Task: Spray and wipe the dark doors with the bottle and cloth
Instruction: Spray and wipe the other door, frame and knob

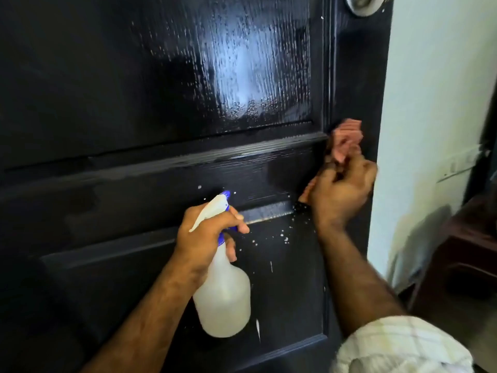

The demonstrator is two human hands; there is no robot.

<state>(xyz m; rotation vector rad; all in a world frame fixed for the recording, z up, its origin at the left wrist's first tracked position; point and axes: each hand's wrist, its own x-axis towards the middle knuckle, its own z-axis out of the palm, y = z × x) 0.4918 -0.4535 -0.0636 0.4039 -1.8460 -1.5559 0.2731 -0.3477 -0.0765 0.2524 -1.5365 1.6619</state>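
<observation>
Gripping translucent plastic spray bottle (222,294) in left hand (207,235); my right hand (341,192) clutches pink cloth (345,138) at glossy black panelled door's (134,103) 3 o'clock edge

Dark panelled door (134,90) across most of the view, upper panel wet and streaked with spray, white droplets scattered lower down near the middle rail. Left hand (207,238) wrapped around the neck of a translucent spray bottle (223,297), blue nozzle (226,195) aimed at the door, one finger extended along the trigger (bottle body hanging below the fist). Right hand (341,189) gripping a bunched pinkish cloth (345,138), blurred, pressed against the door's right stile beside the panel edge. Metal knob (363,4) at the top edge. Pale checked sleeve (403,345) on the right arm. White wall (430,103) to the right, dark wooden furniture (462,265) below it.
</observation>
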